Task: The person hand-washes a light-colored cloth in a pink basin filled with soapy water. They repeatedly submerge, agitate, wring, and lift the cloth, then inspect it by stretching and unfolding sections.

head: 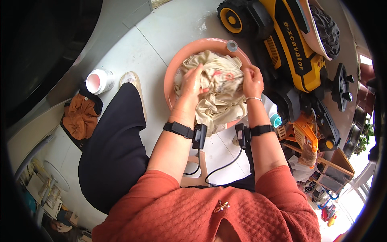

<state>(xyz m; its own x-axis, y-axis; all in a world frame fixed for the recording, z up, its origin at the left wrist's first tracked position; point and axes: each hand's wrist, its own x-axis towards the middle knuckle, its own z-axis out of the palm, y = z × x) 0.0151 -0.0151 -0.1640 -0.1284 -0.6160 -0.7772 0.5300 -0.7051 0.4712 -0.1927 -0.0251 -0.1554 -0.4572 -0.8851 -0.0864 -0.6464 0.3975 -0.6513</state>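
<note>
A cream garment [211,104] with red and dark print lies bunched and wet in a round salmon-coloured plastic basin [170,81] on the floor. Some of its cloth hangs over the near rim. My left hand [191,81] grips the garment's left side, fingers partly hidden in the folds. At the right, my right hand [254,81] pinches the cloth beside the printed patch, close to the basin wall. Suds show at the basin's left inner side. A small round grey cap [232,46] rests on the far rim.
A yellow-and-black ride-on toy excavator [287,48] crowds the right. Beside the basin is a white bottle with a teal cap [275,120]. To the left are a white tub [100,81] and a brown garment [81,116]. A pale container [313,27] holds dark cloth.
</note>
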